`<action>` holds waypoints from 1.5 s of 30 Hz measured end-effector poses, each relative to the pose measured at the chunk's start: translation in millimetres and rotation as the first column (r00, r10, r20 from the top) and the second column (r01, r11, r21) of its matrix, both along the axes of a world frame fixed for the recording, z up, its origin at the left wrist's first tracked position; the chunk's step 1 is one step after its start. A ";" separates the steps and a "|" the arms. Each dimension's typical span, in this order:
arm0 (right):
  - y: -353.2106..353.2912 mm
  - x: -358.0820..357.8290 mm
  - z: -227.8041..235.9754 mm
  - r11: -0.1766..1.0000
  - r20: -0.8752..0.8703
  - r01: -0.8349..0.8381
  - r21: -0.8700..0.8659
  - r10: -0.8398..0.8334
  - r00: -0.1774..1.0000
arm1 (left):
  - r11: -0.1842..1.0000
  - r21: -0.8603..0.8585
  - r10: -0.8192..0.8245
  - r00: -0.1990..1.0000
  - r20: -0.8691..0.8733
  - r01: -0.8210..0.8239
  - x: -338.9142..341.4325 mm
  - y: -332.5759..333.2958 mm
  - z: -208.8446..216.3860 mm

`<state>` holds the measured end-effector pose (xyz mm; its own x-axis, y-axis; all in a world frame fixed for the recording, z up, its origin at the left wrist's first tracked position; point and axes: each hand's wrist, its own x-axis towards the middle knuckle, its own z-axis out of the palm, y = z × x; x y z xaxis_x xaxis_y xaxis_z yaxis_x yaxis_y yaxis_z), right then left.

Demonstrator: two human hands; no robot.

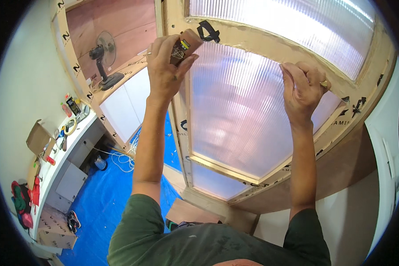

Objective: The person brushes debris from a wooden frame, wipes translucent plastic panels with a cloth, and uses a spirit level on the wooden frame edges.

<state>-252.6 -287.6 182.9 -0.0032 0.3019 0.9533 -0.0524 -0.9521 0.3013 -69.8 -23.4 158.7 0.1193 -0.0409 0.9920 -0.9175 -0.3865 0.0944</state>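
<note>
My left hand [165, 66] is raised and grips a small brown block-shaped tool [185, 45], pressed against the upper corner of a wooden frame [248, 42]. My right hand [302, 88] has its fingers curled over the lower edge of the same horizontal wooden rail, touching the frame. The frame holds ribbed translucent plastic panels [239, 106] that glow with light. Black marks are printed on the wood near both hands.
A black standing fan [103, 57] sits on a ledge at upper left. Below left, a white counter [73, 142] carries tools, tape and a cardboard box [39, 138]. Blue sheeting [106, 195] covers the floor, with a white cord [124, 157] and more boxes.
</note>
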 end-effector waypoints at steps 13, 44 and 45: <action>-1.9 3.6 -2.9 0.999 0.006 -0.013 0.040 0.013 1.000 | 0.973 0.219 -0.001 0.956 0.293 -0.066 -16.9 -15.5 43.1; -20.6 -127.1 -8.8 0.884 0.204 -0.309 0.349 0.250 0.946 | 0.938 0.241 -0.330 0.859 0.392 0.250 -187.6 -208.3 29.0; -18.8 -129.5 -8.7 0.856 0.238 -0.361 0.369 0.288 0.928 | 0.924 0.273 -0.363 0.844 0.394 0.270 -193.7 -214.9 26.1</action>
<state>-382.1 -306.5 174.2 -0.2050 -0.1510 0.9671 0.2655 -0.9596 -0.0936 -263.5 -238.3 184.8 -0.3696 -0.2040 0.9065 -0.9226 -0.0356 -0.3841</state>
